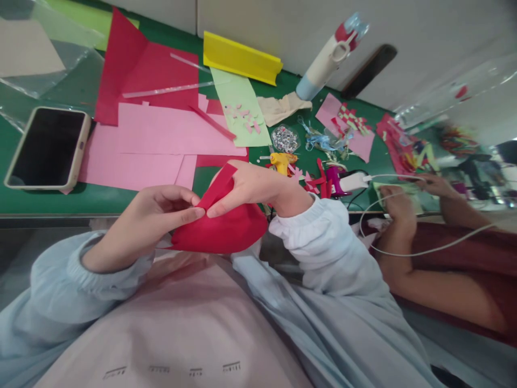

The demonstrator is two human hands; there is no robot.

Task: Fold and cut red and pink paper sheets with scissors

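A red sheet (222,231), bent and partly folded, is held over my lap at the table's front edge. My left hand (155,215) pinches its left side between thumb and fingers. Close beside it, my right hand (246,188) grips the same sheet, its thumb pressing a raised narrow strip near the left thumb. The fingertips of both hands almost meet. Part of the right fingers is hidden behind the strip. Pink sheets (161,129) lie on the green table just beyond my hands.
A phone (48,148) lies at the left. Behind are red card (161,70), a yellow folded strip (242,58) and a white bottle (323,64). A yellow glue gun (283,161) and paper scraps lie right of my hands. At the right, another person's hands (398,205) work near a white cable.
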